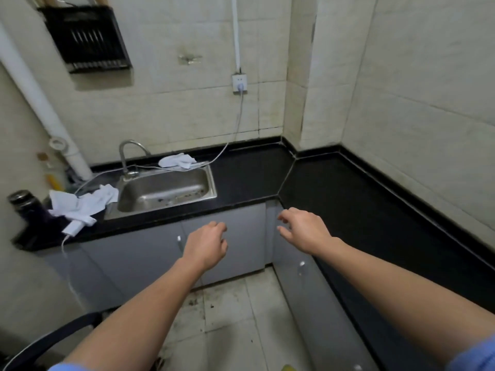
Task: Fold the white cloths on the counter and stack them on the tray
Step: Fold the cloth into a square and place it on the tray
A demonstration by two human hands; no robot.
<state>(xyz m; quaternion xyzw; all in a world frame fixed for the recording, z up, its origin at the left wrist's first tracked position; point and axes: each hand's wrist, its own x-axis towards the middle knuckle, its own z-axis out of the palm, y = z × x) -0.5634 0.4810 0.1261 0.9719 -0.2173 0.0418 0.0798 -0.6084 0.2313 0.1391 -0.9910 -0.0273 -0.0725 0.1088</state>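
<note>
1. Left hand (206,243): empty, fingers loosely curled, palm down, in the air in front of the grey cabinet doors (150,253), below the counter edge.
2. Right hand (304,229): empty, fingers spread and slightly bent, over the inner corner where the two counter runs meet. Touching nothing.
3. Both forearms reach forward from the bottom of frame; blue sleeve (471,357) edges show at the lower corners.
4. Counter (334,188): black, L-shaped, bare on the right run.
5. Cloth pile (83,204): white, crumpled, unfolded, on the counter just left of the sink (166,190); some of it lies on a white charger block (71,229) at the counter's front edge.
6. Second cloth (178,160): white, crumpled, on the counter behind the sink's back rim, right of the tap (128,153).
7. Both cloths are well apart from either hand.
8. Tray: can't find one in view.
9. White cable (238,124) runs from the wall socket (239,83) down along the back of the sink toward the left pile.
10. Dark bottle (22,203) stands at the far left end of the counter, beside the pile.
11. Black rack (85,38) hangs on the wall, upper left.
</note>
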